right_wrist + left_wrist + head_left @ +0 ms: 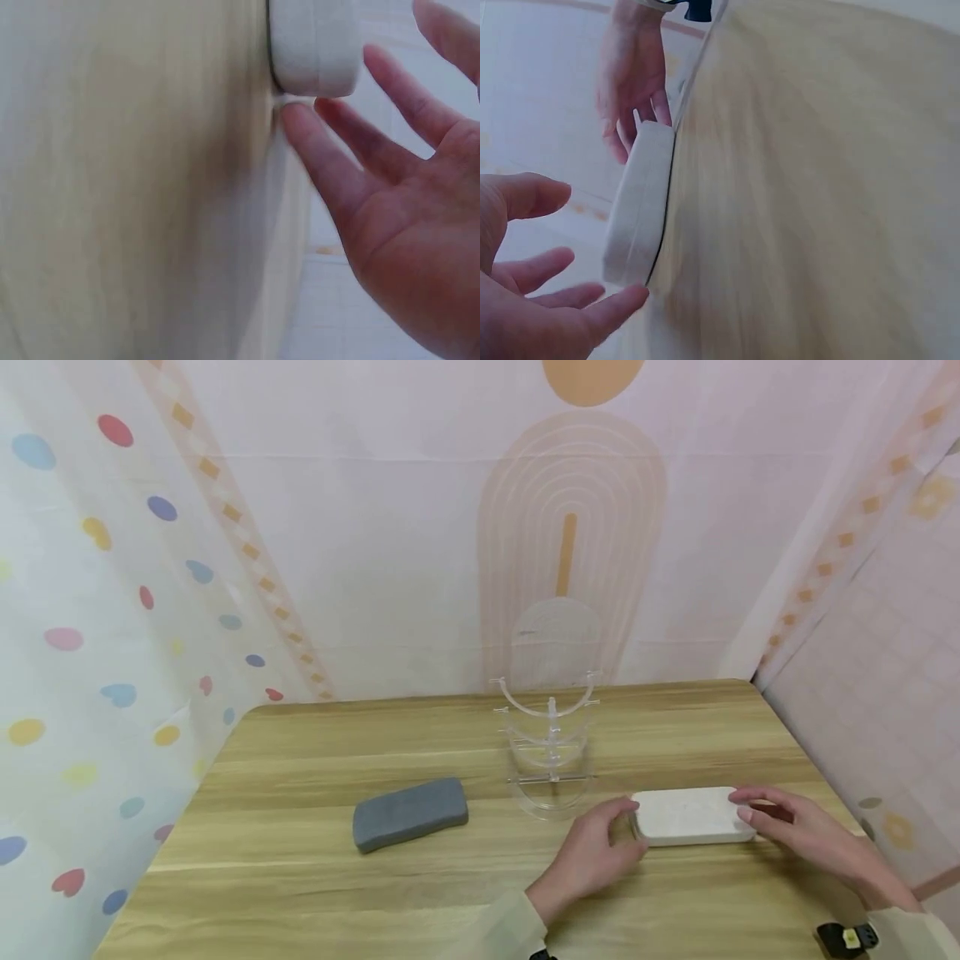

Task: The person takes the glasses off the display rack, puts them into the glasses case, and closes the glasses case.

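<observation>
A white eyeglass case (692, 816) lies lengthwise on the wooden table, its lid down. My left hand (594, 853) is at its left end, thumb and fingers spread around that end. At the opposite end, my right hand (813, 833) has its fingertips right by the corner. The left wrist view shows the left fingers (622, 309) loosely extended beside the case's end, with the thumb apart from it. Relaxed fingers (319, 150) of the right hand reach toward the case's end in the right wrist view.
A grey eyeglass case (411, 814) lies left of centre on the table (300, 893). Between the two cases, farther back, stands a clear acrylic display rack (551, 743) with curved tiers. Patterned curtains (360, 527) hang behind and at both sides.
</observation>
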`<state>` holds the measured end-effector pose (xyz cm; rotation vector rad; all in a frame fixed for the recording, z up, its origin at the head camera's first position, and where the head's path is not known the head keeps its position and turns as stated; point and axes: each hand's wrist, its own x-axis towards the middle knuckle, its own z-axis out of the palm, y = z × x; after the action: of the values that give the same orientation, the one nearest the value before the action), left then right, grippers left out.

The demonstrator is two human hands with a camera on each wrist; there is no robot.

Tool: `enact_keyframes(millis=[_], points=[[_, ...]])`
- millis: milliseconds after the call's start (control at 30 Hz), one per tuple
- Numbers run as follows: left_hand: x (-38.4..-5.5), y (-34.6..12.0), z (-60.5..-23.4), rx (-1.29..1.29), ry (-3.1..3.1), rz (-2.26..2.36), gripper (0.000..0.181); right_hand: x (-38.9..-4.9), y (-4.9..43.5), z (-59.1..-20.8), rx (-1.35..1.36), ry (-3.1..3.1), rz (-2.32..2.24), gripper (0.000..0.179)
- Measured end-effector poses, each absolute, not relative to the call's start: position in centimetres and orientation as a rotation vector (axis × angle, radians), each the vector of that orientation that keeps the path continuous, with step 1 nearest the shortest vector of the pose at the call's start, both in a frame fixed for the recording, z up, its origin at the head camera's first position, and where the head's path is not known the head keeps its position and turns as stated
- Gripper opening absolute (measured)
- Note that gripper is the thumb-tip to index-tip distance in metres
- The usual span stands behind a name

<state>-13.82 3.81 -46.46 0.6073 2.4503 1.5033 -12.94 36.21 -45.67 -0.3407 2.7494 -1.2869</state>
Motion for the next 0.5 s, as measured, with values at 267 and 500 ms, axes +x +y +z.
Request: enact_keyframes(millis=[267,500], points=[[-12.2,0.4,-45.4,0.765,2.544,1.424,0.047,-11.9,35.3,-45.3,-0.31,2.959,-1.216,0.037],[-11.9,-3.0,-44.5,0.837,2.638,1.432,0.047,-11.9,33.5,-45.2,-0.306,3.156,-1.345,0.03]])
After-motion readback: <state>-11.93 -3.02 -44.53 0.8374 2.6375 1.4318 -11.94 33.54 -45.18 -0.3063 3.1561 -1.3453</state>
